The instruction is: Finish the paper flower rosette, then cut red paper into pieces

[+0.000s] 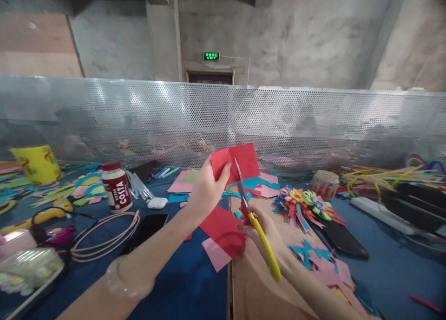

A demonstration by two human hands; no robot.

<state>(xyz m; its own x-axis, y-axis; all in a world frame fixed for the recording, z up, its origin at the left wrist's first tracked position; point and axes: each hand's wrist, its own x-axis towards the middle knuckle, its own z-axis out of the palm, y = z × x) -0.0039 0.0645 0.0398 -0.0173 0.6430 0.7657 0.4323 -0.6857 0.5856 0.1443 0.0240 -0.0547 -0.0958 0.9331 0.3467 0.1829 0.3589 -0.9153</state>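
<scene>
Above the middle of the blue tabletop [181, 287], toward its far edge, the left hand [206, 186] grips a creased red paper sheet [247, 160] between thumb and fingers at the left end. The sheet's long axis runs roughly along the far edge, its right end tipped slightly up in view. The right hand [269, 225] is closed around the yellow-handled scissors [258, 228], whose long axis slants from lower right to upper left. Their blade tips point toward the far edge, leaning left, and overlap the sheet in view; whether they bite into it, I cannot tell. Below the hands, another red paper sheet [223, 229] lies slantwise on the surface, overlapping a pink paper piece [216, 256]. A perforated metal panel [139, 120] stands along the far edge.
</scene>
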